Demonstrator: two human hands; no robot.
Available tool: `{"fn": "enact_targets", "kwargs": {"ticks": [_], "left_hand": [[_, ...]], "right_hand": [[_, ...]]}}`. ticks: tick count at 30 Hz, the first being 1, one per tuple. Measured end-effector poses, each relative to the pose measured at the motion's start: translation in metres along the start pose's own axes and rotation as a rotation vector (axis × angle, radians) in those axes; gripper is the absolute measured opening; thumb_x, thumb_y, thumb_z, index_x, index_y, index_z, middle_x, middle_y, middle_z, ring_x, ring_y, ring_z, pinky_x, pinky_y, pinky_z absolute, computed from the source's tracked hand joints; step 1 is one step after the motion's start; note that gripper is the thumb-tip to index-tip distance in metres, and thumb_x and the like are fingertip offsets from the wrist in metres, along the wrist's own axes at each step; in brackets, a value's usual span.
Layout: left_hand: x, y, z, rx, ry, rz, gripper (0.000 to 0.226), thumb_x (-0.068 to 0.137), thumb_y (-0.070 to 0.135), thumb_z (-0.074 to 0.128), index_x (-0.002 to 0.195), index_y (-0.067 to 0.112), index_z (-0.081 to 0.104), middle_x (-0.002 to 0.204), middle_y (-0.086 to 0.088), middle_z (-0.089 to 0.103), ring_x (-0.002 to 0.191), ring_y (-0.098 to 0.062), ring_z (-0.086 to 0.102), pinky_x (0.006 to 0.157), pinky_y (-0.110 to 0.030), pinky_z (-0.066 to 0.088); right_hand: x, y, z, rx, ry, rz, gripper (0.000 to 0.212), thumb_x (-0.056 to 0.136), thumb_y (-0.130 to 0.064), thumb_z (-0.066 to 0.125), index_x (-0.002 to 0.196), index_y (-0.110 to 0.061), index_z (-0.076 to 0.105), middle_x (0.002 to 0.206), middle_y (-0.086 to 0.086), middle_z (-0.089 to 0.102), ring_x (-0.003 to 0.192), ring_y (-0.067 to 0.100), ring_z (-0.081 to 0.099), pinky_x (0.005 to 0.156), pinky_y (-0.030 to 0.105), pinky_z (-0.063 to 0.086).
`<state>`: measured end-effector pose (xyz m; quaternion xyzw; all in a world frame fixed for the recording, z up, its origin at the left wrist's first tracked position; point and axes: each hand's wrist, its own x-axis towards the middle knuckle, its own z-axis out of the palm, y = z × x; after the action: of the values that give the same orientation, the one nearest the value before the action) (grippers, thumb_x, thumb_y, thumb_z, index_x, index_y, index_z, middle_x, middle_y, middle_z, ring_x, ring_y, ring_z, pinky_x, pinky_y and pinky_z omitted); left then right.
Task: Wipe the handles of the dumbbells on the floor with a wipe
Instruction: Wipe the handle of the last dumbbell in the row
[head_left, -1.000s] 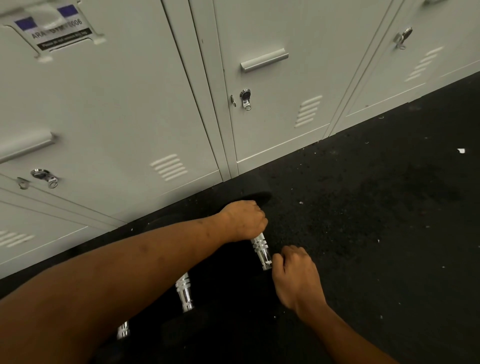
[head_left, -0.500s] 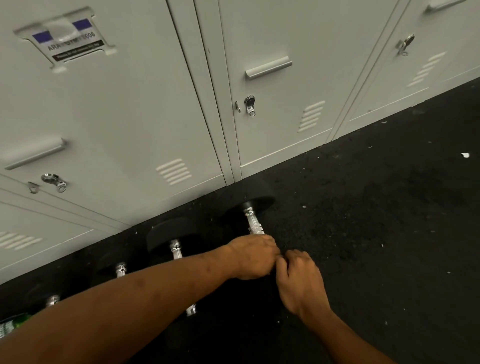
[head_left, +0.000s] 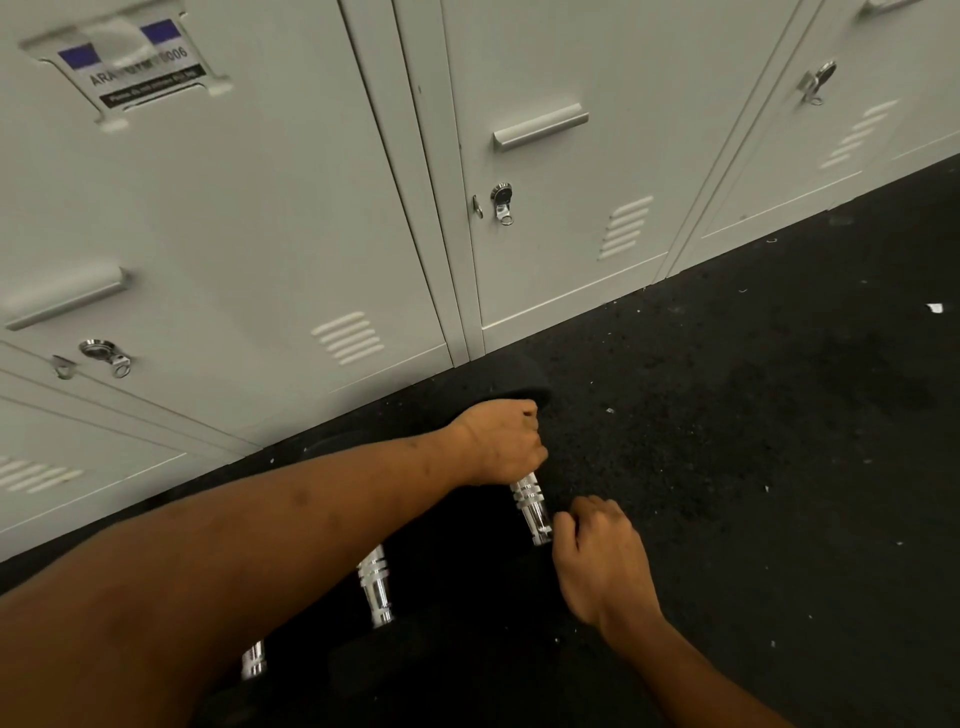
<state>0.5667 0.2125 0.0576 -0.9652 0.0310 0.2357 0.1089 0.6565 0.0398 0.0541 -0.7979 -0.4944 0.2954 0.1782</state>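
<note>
Several black dumbbells lie in a row on the dark floor by the lockers. The rightmost dumbbell's chrome handle runs from far to near. My left hand grips the far part of this handle, next to the black far weight. No wipe shows; anything inside the fist is hidden. My right hand is curled at the handle's near end, thumb and fingers touching it. A second handle and a third handle show below my left forearm.
Grey metal lockers with pull handles and key locks stand directly behind the dumbbells. Speckled black rubber floor spreads to the right, with a small white scrap on it.
Half a second ago my left hand was at the near end of the handle, beside my right hand. It has slid back to the far end. My right hand stayed put.
</note>
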Motion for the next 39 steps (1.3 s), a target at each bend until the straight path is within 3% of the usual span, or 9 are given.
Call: {"fn": "enact_targets", "kwargs": {"ticks": [5, 10, 16, 21, 27, 30, 33, 36, 39], "left_hand": [[0.003, 0.007, 0.014, 0.044, -0.022, -0.116, 0.032, 0.097, 0.031, 0.049, 0.120, 0.011, 0.062, 0.124, -0.010, 0.065, 0.126, -0.025, 0.051, 0.110, -0.043, 0.033], [0.006, 0.007, 0.010, 0.093, -0.054, -0.150, 0.034, 0.097, 0.032, 0.049, 0.119, 0.009, 0.062, 0.124, -0.011, 0.065, 0.127, -0.026, 0.049, 0.110, -0.042, 0.032], [-0.006, 0.032, 0.005, -0.156, 0.088, -0.144, 0.026, 0.097, 0.025, 0.047, 0.112, 0.012, 0.063, 0.114, -0.009, 0.068, 0.112, -0.022, 0.060, 0.116, -0.040, 0.027], [-0.006, 0.061, 0.015, -0.309, 0.191, -0.065, 0.021, 0.093, 0.025, 0.049, 0.102, 0.018, 0.066, 0.105, -0.001, 0.069, 0.102, -0.017, 0.062, 0.105, -0.036, 0.038], [-0.014, 0.064, 0.009, -0.509, 0.209, -0.105, 0.031, 0.091, 0.020, 0.053, 0.120, 0.015, 0.062, 0.127, -0.003, 0.062, 0.122, -0.016, 0.053, 0.114, -0.034, 0.027], [-0.026, 0.076, 0.008, -0.761, 0.262, -0.270, 0.045, 0.091, 0.011, 0.051, 0.135, 0.017, 0.052, 0.143, -0.001, 0.051, 0.138, -0.009, 0.036, 0.119, -0.030, 0.017], [-0.037, 0.099, 0.014, -0.962, 0.391, -0.435, 0.045, 0.096, 0.010, 0.044, 0.139, 0.021, 0.048, 0.147, 0.005, 0.046, 0.141, 0.000, 0.028, 0.117, -0.019, 0.013], [-0.048, 0.115, 0.012, -1.225, 0.569, -0.669, 0.038, 0.102, 0.016, 0.039, 0.133, 0.031, 0.054, 0.137, 0.015, 0.054, 0.134, 0.007, 0.036, 0.112, -0.015, 0.024], [-0.055, 0.123, 0.007, -1.609, 0.741, -0.993, 0.035, 0.104, 0.016, 0.038, 0.122, 0.037, 0.059, 0.118, 0.019, 0.063, 0.111, 0.011, 0.055, 0.090, -0.004, 0.039]], "right_hand": [[0.000, 0.000, 0.000, -0.009, 0.007, 0.011, 0.028, 0.092, -0.030, 0.038, 0.068, -0.020, 0.048, 0.072, -0.006, 0.048, 0.071, 0.007, 0.045, 0.065, 0.025, 0.036], [0.001, 0.001, 0.001, -0.012, 0.012, 0.016, 0.029, 0.092, -0.030, 0.038, 0.066, -0.020, 0.046, 0.070, -0.004, 0.047, 0.071, 0.009, 0.045, 0.064, 0.025, 0.033], [0.001, 0.000, 0.002, -0.025, -0.001, 0.016, 0.027, 0.092, -0.030, 0.039, 0.069, -0.021, 0.049, 0.073, -0.004, 0.050, 0.072, 0.008, 0.046, 0.066, 0.025, 0.037], [0.001, 0.001, 0.002, -0.036, 0.006, -0.005, 0.027, 0.092, -0.030, 0.038, 0.072, -0.020, 0.053, 0.076, -0.003, 0.054, 0.075, 0.009, 0.048, 0.069, 0.025, 0.037], [0.002, 0.002, 0.003, -0.038, 0.006, -0.012, 0.026, 0.093, -0.031, 0.038, 0.075, -0.021, 0.054, 0.078, -0.004, 0.054, 0.076, 0.008, 0.048, 0.071, 0.023, 0.035], [0.002, 0.003, 0.002, -0.024, -0.010, -0.010, 0.025, 0.093, -0.031, 0.037, 0.075, -0.023, 0.052, 0.077, -0.006, 0.051, 0.076, 0.007, 0.046, 0.070, 0.023, 0.033], [0.002, 0.002, 0.001, -0.025, -0.020, -0.004, 0.027, 0.094, -0.031, 0.036, 0.074, -0.022, 0.053, 0.076, -0.005, 0.051, 0.076, 0.009, 0.047, 0.070, 0.025, 0.036], [0.002, 0.000, 0.000, -0.026, -0.023, 0.010, 0.028, 0.094, -0.031, 0.036, 0.076, -0.019, 0.054, 0.077, -0.004, 0.052, 0.077, 0.010, 0.048, 0.074, 0.029, 0.043], [0.001, 0.000, -0.001, -0.012, -0.040, 0.014, 0.029, 0.094, -0.032, 0.037, 0.076, -0.019, 0.055, 0.078, -0.004, 0.052, 0.077, 0.010, 0.048, 0.076, 0.032, 0.046]]}}
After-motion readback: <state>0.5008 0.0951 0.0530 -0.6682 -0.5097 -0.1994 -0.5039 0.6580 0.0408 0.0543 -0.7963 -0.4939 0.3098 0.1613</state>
